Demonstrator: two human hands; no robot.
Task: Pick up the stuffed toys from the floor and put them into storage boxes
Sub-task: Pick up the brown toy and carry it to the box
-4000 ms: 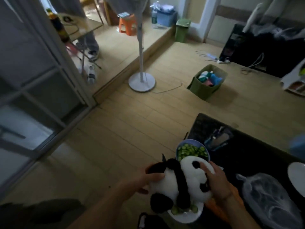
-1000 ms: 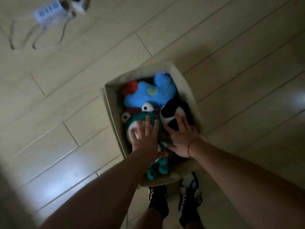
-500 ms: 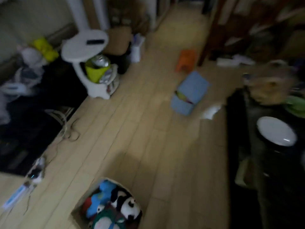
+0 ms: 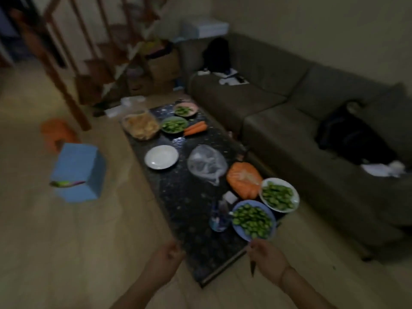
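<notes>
Both bare hands low in the view, near the close end of a long dark speckled low table (image 4: 187,192). Left hand (image 4: 163,256) with fingers loosely curled, gripping nothing visible. Right hand (image 4: 266,256) also with fingers curled inward; a thin dark shape beside its thumb side, too blurred to say whether held or only table edge.

On the floor left of the table, a blue rectangular storage box (image 4: 78,172), tilted, with something green and purple (image 4: 64,183) poking out at its lower left edge; whether a stuffed toy, impossible to tell. No other toy discernible in the blur. Behind the box, an orange plastic stool (image 4: 56,132).

On the table: a blue plate of green sliced vegetables (image 4: 253,219) at the near end, just beside a white plate of the same greens (image 4: 278,195); an orange bag (image 4: 244,179); a crumpled clear plastic bag (image 4: 207,165); an empty white plate (image 4: 161,157); two whole carrots (image 4: 195,128); a clear container of yellowish food (image 4: 141,126).

Right of the table, a grey-green fabric sofa (image 4: 278,130) with dark items lying on it.
</notes>
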